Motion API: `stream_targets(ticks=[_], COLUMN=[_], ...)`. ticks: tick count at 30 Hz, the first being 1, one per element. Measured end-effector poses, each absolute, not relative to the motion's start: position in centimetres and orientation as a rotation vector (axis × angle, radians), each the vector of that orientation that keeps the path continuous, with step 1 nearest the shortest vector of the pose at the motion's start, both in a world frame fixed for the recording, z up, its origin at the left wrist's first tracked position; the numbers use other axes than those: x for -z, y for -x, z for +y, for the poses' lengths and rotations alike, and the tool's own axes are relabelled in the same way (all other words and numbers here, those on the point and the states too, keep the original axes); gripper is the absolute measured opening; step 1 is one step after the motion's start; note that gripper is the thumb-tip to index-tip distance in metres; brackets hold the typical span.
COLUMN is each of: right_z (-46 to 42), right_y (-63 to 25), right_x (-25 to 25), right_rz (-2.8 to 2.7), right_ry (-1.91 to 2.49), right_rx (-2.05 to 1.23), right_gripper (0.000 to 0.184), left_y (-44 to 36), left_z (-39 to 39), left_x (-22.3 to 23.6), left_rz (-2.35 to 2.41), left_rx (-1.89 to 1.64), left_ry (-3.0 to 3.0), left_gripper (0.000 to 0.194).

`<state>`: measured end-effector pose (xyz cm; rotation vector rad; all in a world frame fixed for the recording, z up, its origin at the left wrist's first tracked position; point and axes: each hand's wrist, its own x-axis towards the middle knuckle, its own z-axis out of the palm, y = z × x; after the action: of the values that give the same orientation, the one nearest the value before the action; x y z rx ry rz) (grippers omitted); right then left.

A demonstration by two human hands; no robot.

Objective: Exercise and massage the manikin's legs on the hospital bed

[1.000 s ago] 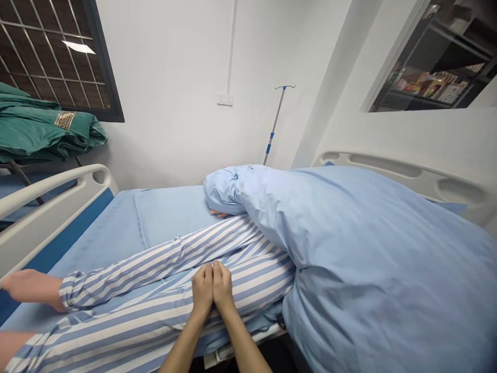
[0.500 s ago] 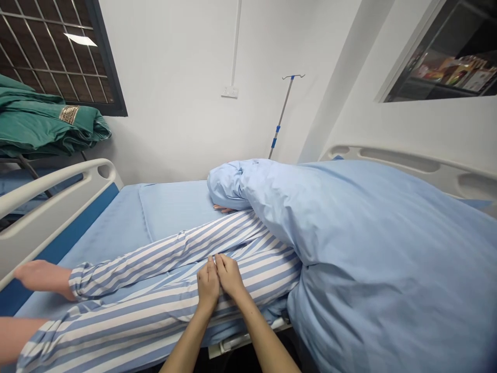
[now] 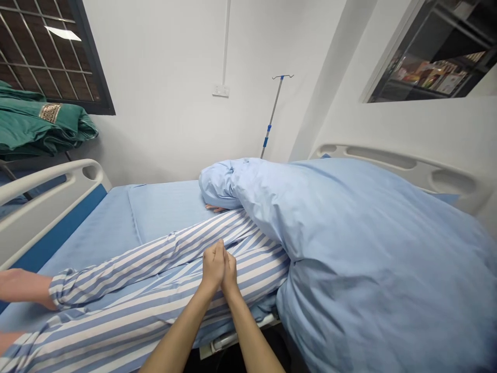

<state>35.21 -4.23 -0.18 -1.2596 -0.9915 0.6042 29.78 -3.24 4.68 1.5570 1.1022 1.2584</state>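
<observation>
Left hand (image 3: 213, 263) is now riding higher against the right hand (image 3: 230, 272); they're pressing together, fingertips hidden, so I can't tell whether they're closed. Beneath both, striped trousers (image 3: 155, 305) are stretching lengthwise along the bed's (image 3: 163, 197) near edge.

Green cloth (image 3: 23, 127), ten o'clock: we see a patterned band (image 3: 49, 112), nothing we can read.
Packages (image 3: 450, 83), two o'clock: too blurred for us to read any print.
</observation>
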Motion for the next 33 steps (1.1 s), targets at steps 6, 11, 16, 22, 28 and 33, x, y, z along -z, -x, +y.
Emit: stream_targets(ticks=[6, 11, 16, 22, 28, 33], right_z=[-4.3, -4.2, -4.0, -4.1, -4.7, -4.7], right_y=[-34.7, -34.5, -35.5, -37.5, -37.2, -37.4], right_x=[0.3, 0.1, -1.2, -2.8, -0.4, -0.5], right_rz=[-1.005, -1.028, -1.237, -1.481, -1.442, -1.389], right_ry=[1.299, 1.317, 1.421, 1.464, 1.521, 1.442], right_rx=[-0.564, -0.550, -0.511, -0.398, -0.359, -0.424], right_gripper=[0.042, 0.039, 0.040, 0.040, 0.039, 0.038], left_y=[-29.0, -28.6, -28.6, -28.9, -28.9, -29.4], left_z=[-2.6, -2.5, -2.5, -2.7, -2.7, -2.4], left_x=[-1.3, -0.5, -0.6, -0.3, -0.2, -0.3], left_rz=[1.270, 1.323, 1.327, 1.297, 1.278, 1.115], left_rx=[-1.208, -1.145, -1.154, -1.124, -1.167, -1.157], left_ry=[-1.578, -1.672, -1.654, -1.726, -1.688, -1.561], left_gripper=[0.042, 0.039, 0.041, 0.042, 0.040, 0.039])
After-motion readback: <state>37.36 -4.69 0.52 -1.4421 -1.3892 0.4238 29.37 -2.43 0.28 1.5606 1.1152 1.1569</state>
